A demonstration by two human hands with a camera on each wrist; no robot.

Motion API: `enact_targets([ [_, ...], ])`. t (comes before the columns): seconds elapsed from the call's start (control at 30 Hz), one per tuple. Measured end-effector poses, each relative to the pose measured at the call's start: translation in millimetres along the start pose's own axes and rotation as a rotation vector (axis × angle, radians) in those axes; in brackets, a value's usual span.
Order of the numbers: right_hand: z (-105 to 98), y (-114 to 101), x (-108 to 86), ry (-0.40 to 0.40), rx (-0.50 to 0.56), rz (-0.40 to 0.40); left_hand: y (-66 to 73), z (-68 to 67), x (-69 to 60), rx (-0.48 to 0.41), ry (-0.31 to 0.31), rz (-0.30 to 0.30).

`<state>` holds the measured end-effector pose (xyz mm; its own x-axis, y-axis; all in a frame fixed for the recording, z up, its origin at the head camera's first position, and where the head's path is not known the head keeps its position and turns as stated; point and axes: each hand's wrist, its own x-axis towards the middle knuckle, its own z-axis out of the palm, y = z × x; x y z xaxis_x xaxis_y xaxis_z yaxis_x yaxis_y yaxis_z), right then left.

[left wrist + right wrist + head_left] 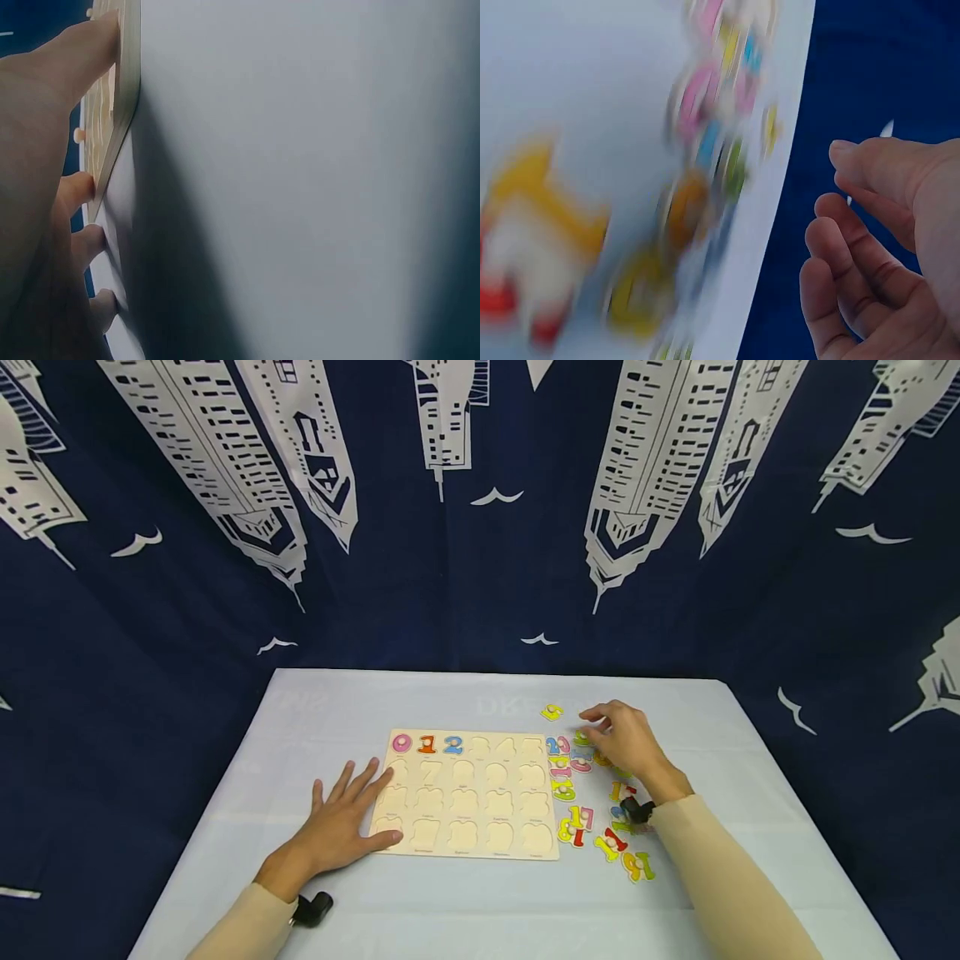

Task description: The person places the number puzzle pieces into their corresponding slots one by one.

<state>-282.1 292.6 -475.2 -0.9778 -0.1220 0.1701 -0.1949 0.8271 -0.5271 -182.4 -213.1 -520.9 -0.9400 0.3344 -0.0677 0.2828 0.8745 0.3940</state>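
Note:
A pale wooden number puzzle board lies on the table. A pink 0, a red-orange 1 and a blue 2 sit in its top row; the other recesses are bare. My left hand spreads its fingers at the board's left edge, thumb and a fingertip touching it. Beyond the board's right side, my right hand hovers over loose number pieces, fingers loosely bent. In the right wrist view nothing shows between the thumb and fingers; the pieces there are blurred. The hand hides some pieces from the head view.
Several coloured number pieces lie right of the board, including a green one and a yellow-orange one. A yellow piece lies apart behind the board. The white table meets a dark blue printed cloth at the back.

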Motion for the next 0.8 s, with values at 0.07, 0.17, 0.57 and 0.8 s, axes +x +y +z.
enact_targets([
  [0.07,-11,17,-6.3,0.002,-0.014,0.033,1.0,0.1,-1.0,0.002,-0.006,-0.005],
  [0.17,-25,39,-16.1,-0.01,-0.007,0.107,1.7,-0.3,-2.3,0.009,-0.006,-0.007],
  [0.57,-31,89,-37.0,-0.059,0.007,0.203,1.2,-2.6,-5.6,-0.001,0.006,-0.005],
  [0.8,-29,96,-35.7,-0.072,0.027,0.204,1.5,2.9,-2.0,-0.021,0.0,-0.016],
])
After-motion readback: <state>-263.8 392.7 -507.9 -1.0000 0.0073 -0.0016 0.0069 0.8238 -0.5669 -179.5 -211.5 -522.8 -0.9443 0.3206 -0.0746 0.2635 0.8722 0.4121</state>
